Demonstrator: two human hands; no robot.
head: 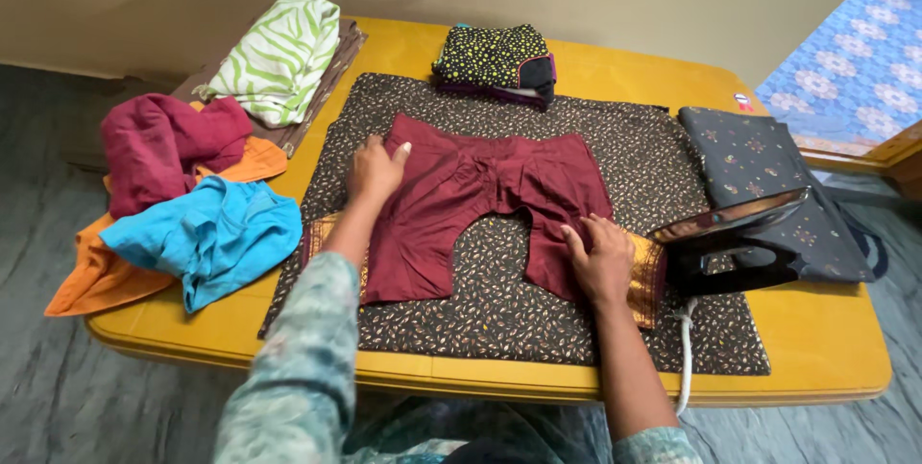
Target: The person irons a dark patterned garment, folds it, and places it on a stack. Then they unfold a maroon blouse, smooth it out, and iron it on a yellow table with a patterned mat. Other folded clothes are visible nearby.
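A maroon garment (471,200) with gold-edged sleeves lies spread flat on a dark patterned cloth (499,310) that covers the middle of a yellow table (816,329). My left hand (375,168) presses flat on the garment's upper left part, fingers apart. On the garment's right sleeve, near its gold border, my right hand (600,257) rests palm down. Neither hand grips anything. A black iron (735,243) stands on its heel just right of my right hand, its white cord (686,354) hanging over the table's front edge.
A pile of blue (211,233), orange and dark red clothes (158,147) sits at the table's left end. A green-striped folded cloth (279,56) lies at the back left, a dotted black folded stack (495,61) at the back middle, a dark folded fabric (759,161) at the right.
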